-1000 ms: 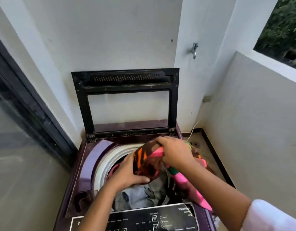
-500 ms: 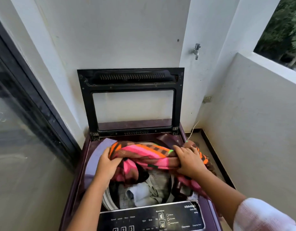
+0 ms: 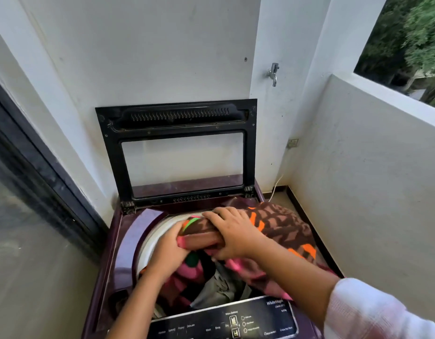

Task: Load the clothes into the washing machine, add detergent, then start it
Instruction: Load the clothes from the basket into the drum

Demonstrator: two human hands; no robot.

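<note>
**A:** Head view, the only one you have. Where are your hands?

**B:** Both sit over the washing machine (image 3: 128, 243) tub. Your left hand (image 3: 168, 248) is at about nine o'clock of the opening, fingers curled shut around the near end of the patterned blanket (image 3: 280, 226). Your right hand (image 3: 232, 234) is just beside it at the centre, fingers spread over the top of the roll and thumb tucked under, so it is clamped on the same cloth.

**A:** Why bunch it like that?

**B:** My reading: the blanket is bulky, and much of it hangs over the machine's edge at three o'clock. Gathering it into a roll lets you feed it through the round opening instead of letting it slide off the side.

**A:** What is already inside?

**B:** Grey clothes (image 3: 219, 289) lie low in the tub at six o'clock, with pink folds of the blanket touching them. The lid (image 3: 177, 123) stands upright against the wall at twelve o'clock, out of your way.

**A:** And the rest of the job?

**B:** Loading looks unfinished. No detergent is in view, and the control panel (image 3: 223, 321) at six o'clock is untouched. Watch the draped end near three o'clock; it could drag the load outward.
</note>
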